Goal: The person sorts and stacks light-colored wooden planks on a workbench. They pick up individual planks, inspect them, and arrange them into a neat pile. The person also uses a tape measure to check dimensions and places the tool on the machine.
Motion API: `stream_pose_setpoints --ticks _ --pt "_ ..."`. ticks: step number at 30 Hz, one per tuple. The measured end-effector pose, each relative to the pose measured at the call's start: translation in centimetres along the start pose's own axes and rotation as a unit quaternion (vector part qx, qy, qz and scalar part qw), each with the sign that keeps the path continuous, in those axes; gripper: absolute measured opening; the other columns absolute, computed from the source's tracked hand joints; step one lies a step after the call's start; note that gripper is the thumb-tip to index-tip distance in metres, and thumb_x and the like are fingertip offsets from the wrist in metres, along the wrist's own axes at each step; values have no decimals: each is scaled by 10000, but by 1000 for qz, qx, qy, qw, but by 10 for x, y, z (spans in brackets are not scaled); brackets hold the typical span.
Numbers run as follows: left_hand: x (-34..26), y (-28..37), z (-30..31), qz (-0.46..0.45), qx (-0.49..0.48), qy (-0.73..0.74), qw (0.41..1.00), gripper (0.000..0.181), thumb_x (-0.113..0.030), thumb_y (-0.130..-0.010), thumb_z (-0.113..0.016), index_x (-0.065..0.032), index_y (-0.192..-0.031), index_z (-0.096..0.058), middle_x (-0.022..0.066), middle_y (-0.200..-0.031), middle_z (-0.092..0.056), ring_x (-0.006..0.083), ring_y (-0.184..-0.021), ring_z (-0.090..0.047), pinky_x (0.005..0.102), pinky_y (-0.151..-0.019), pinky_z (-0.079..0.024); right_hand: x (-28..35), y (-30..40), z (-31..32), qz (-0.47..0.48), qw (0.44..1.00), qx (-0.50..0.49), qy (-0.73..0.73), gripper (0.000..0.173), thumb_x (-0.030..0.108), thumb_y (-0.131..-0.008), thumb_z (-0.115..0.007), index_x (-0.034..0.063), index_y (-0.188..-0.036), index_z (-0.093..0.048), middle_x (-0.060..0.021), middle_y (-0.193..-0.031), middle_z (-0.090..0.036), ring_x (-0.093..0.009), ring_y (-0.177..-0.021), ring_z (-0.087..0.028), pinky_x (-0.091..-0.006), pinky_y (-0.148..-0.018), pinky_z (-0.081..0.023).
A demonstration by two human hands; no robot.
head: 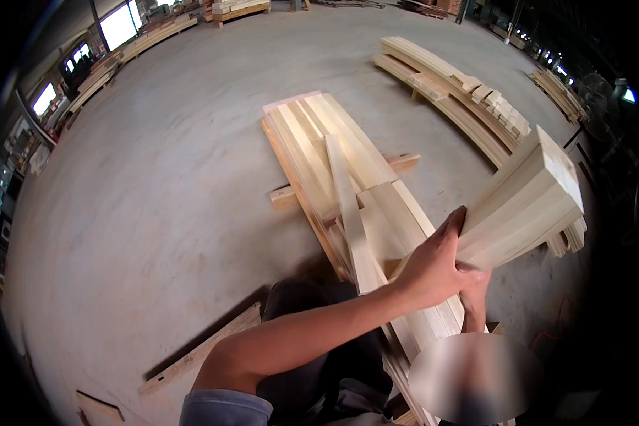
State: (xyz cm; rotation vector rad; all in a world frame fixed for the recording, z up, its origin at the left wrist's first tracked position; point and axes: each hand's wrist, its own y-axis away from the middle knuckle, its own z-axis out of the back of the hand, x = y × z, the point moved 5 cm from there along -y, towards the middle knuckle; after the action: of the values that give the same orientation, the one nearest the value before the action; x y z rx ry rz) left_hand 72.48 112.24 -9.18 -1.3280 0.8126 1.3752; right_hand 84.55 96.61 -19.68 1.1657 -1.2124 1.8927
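My left hand [437, 262] grips the near end of a bundle of pale wooden boards [527, 205], its fingers against the side. Under that end, my right hand [475, 290] holds it as well, mostly hidden by the wood and my left hand. The bundle is lifted and tilted, its far end up to the right. Below my arms lies a long stack of planed boards [335, 114]. A loose narrow strip of wood [346, 197] rests lengthwise across its top. A blurred patch hides part of my right forearm.
A wooden cross-bearer [283, 197] juts out under the stack. Another long lumber pile [436, 69] with short blocks on it stands to the right. A plank [207, 346] lies on the concrete floor [165, 160] at my left. A thin red cord [546, 335] lies at right.
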Motion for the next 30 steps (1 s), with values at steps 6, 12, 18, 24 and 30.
stream_pose_setpoints --ticks 6,12,18,24,30 --pt "29 9 -18 -30 -129 25 991 1100 -245 -747 -909 44 -1630 -320 291 -1500 -585 428 -1374 -604 435 -1158 -497 -49 15 14 -58 996 27 65 539 172 -913 -807 -60 -1365 -628 -141 -1351 -683 -250 -1183 -676 -415 -1030 -554" --pt "23 9 -14 -21 -212 16 977 1007 -263 -708 -919 7 -1545 -428 270 -1428 -637 430 -1307 -641 461 -1106 -525 -33 6 5 7 998 2 69 657 227 -922 -815 -70 -1443 -546 -160 -1396 -651 -249 -1283 -623 -429 -1100 -505" --pt "-5 -1 30 -38 -250 108 961 916 -229 -758 -908 42 -1500 -443 239 -1338 -687 345 -1208 -714 413 -1017 -578 114 -35 -54 78 990 41 108 891 302 -878 -842 -37 -1593 -431 -186 -1554 -548 -281 -1441 -533 -410 -1193 -427" --pt "22 -18 83 24 -265 407 874 619 -271 -918 -849 67 -1290 -488 211 -1196 -704 259 -1073 -729 401 -919 -629 146 -84 -94 89 949 274 127 1217 399 -809 -936 -14 -1719 -242 -251 -1759 -309 -345 -1615 -334 -433 -1310 -273" --pt "37 -18 107 154 -253 448 843 573 -437 -937 -795 34 -1236 -667 133 -1121 -738 254 -1042 -734 448 -903 -605 66 -94 -59 -372 840 390 -65 938 438 -878 -891 -51 -1575 -499 -203 -1504 -624 -279 -1293 -668 -405 -1104 -546"
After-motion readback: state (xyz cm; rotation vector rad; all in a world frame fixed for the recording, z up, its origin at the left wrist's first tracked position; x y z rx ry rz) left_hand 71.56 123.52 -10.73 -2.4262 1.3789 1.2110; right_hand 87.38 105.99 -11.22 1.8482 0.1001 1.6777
